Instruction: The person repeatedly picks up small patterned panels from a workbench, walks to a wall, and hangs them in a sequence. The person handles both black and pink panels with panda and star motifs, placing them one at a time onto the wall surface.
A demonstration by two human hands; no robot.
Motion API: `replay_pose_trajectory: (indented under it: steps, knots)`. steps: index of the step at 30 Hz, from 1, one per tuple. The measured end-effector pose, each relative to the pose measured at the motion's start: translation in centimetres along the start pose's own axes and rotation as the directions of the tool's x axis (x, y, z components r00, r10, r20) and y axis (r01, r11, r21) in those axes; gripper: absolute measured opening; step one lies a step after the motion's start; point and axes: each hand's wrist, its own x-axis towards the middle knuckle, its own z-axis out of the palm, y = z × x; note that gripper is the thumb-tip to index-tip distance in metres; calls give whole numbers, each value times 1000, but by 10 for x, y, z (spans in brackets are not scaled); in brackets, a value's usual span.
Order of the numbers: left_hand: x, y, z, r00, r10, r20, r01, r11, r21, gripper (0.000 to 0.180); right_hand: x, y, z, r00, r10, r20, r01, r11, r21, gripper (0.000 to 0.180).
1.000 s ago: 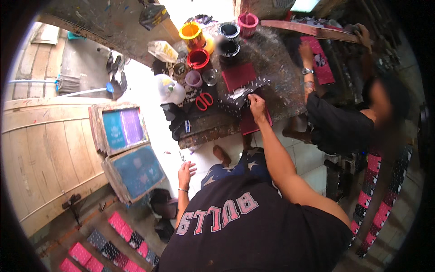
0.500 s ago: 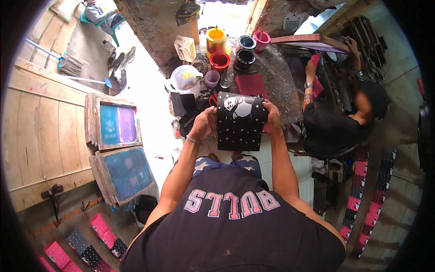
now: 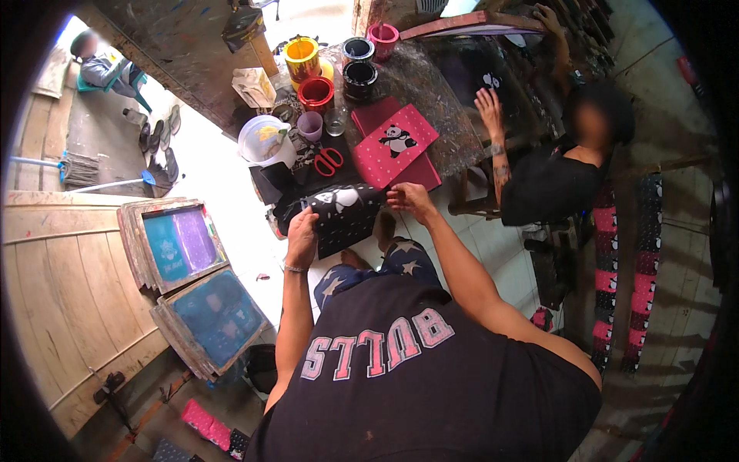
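A black sheet point(image 3: 344, 218) printed with a white panda and small stars hangs tilted above the near edge of the work table. My left hand point(image 3: 302, 237) is closed on its left edge. At its upper right corner, the fingers of my right hand point(image 3: 413, 202) are bent and pinch the edge; the exact contact is small. Just beyond lies a pink sheet point(image 3: 394, 143) with a panda print, on top of dark red sheets point(image 3: 419, 171). Red-handled scissors point(image 3: 328, 162) rest on the dark table area behind the black sheet.
Paint cans in yellow point(image 3: 301, 58), red point(image 3: 316, 94), black point(image 3: 359, 78) and pink point(image 3: 382, 40) crowd the table, beside a white bucket point(image 3: 266, 142) and a purple cup point(image 3: 309, 125). Framed screens point(image 3: 212, 317) lean at left. A co-worker point(image 3: 550, 169) sits at right beside a raised screen frame point(image 3: 473, 25).
The black sheet has moved lower and left and tilted away. A pink panda sheet now lies on the dark red ones; the co-worker's hand, earlier holding a pink sheet, is now free of it.
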Motion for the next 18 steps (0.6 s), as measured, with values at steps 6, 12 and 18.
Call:
replay_pose_trajectory:
  steps: [6,12,18]
  knots:
    - [-30,-11,-17,926,-20,-378,-52,983,-179,12,74,32,-97,966,198,-164,-122,914,387,25]
    - [-51,-13,-9,818,-19,-574,-117,973,-199,11,175,-1,-143,937,236,-258,75,586,807,22]
    - [-67,-18,18,745,-35,-666,-145,966,-213,14,207,-25,-145,983,170,-63,-52,601,798,21]
